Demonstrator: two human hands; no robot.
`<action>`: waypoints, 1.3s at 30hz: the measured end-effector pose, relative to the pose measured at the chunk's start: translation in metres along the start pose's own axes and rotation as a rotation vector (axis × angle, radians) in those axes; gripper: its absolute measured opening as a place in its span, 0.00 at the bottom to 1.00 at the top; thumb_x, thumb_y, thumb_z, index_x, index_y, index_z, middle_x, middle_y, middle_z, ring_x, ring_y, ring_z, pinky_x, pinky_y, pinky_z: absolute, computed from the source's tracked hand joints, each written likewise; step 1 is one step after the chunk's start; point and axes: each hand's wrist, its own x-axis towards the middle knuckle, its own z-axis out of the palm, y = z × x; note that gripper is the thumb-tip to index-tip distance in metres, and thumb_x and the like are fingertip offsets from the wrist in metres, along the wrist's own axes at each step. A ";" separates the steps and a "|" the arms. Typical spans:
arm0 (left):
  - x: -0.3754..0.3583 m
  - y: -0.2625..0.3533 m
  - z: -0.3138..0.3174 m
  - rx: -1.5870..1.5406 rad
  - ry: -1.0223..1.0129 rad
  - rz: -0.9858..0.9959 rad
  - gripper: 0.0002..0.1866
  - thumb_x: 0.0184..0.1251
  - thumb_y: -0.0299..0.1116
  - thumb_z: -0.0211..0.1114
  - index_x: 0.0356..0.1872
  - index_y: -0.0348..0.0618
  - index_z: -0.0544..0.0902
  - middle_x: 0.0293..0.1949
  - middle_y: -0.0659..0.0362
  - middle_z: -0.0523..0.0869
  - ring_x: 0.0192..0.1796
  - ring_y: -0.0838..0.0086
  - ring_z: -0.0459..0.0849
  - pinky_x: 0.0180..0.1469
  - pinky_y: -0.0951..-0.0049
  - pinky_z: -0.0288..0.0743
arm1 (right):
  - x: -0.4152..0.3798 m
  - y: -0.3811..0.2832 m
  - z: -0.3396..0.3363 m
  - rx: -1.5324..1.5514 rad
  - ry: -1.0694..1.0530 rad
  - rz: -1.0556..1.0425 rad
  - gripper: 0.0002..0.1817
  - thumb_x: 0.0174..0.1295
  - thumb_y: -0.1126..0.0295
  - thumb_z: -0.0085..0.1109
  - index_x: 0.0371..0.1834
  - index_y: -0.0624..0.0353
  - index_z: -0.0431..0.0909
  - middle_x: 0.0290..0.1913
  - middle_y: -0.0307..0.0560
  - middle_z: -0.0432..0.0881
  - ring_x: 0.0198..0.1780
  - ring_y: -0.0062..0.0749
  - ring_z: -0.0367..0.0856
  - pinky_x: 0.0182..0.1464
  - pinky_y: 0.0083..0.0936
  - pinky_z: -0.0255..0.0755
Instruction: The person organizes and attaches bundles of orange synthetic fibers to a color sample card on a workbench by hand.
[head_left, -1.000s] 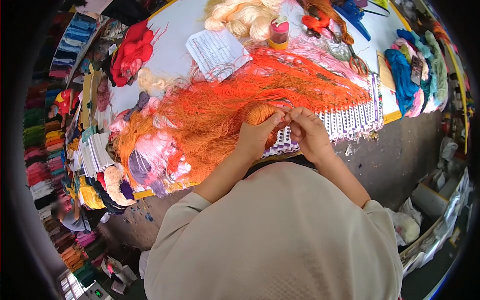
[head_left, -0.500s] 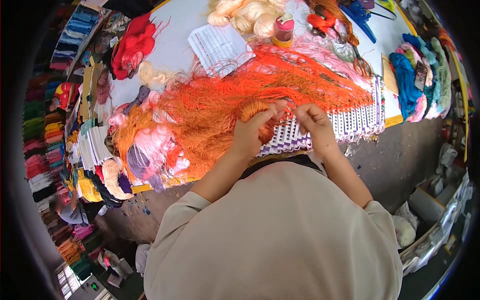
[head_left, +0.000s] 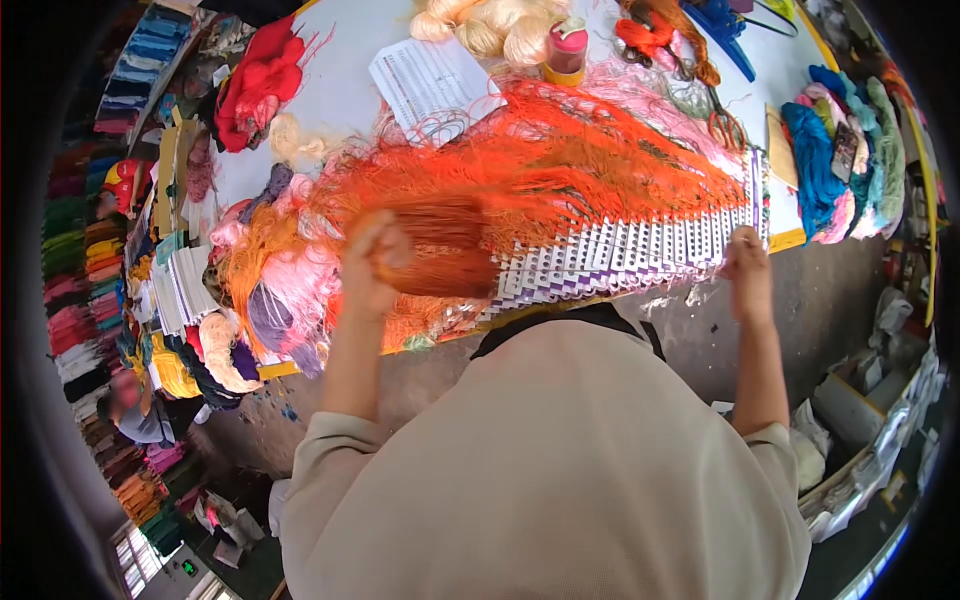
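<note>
My left hand (head_left: 372,265) is closed around one end of a rust-orange skein of thread (head_left: 445,250), blurred by motion, over the left part of the table. My right hand (head_left: 748,275) is out at the right front edge, its fingers pressed together; whatever they pinch is too fine to make out. Between the hands runs a row of white punched cards (head_left: 630,250) with purple edges. Loose red-orange threads (head_left: 590,150) fan out from the cards across the table.
A printed sheet (head_left: 430,85), a pink-and-yellow thread spool (head_left: 566,52) and cream skeins (head_left: 490,28) lie at the back. Scissors (head_left: 724,125) rest at the right, near blue skeins (head_left: 812,165). Red (head_left: 262,80) and pink skeins (head_left: 300,285) lie left. Another person (head_left: 140,415) is at far left.
My hands have moved apart from close together over the cards. The left went left with the skein, now stretched long; the right went right to the table's edge.
</note>
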 end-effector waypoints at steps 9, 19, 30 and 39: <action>-0.008 0.006 -0.014 0.059 -0.061 0.072 0.15 0.75 0.36 0.54 0.52 0.35 0.76 0.16 0.70 0.59 0.18 0.87 0.59 0.20 0.84 0.54 | 0.051 0.049 -0.163 -0.807 0.430 -0.362 0.08 0.63 0.71 0.49 0.34 0.62 0.77 0.29 0.38 0.73 0.32 0.24 0.73 0.35 0.25 0.70; 0.074 -0.191 -0.013 0.379 0.186 -0.471 0.10 0.67 0.36 0.65 0.38 0.39 0.86 0.23 0.65 0.78 0.21 0.83 0.68 0.24 0.81 0.65 | 0.042 0.129 0.129 -0.595 -0.421 -0.124 0.08 0.66 0.66 0.54 0.40 0.57 0.77 0.23 0.49 0.80 0.23 0.32 0.80 0.31 0.31 0.73; 0.103 -0.243 0.012 0.590 0.244 -0.461 0.09 0.61 0.32 0.67 0.34 0.34 0.84 0.25 0.59 0.83 0.21 0.79 0.74 0.22 0.77 0.66 | 0.055 0.125 0.144 -0.677 -0.505 -0.114 0.07 0.66 0.64 0.54 0.39 0.55 0.75 0.23 0.49 0.80 0.26 0.39 0.82 0.32 0.34 0.73; 0.120 -0.261 0.032 0.681 0.222 -0.502 0.07 0.59 0.31 0.69 0.30 0.39 0.82 0.22 0.63 0.78 0.21 0.78 0.73 0.23 0.74 0.64 | 0.058 0.120 0.142 -0.611 -0.554 -0.060 0.06 0.67 0.64 0.53 0.41 0.53 0.73 0.20 0.47 0.78 0.23 0.36 0.80 0.29 0.33 0.72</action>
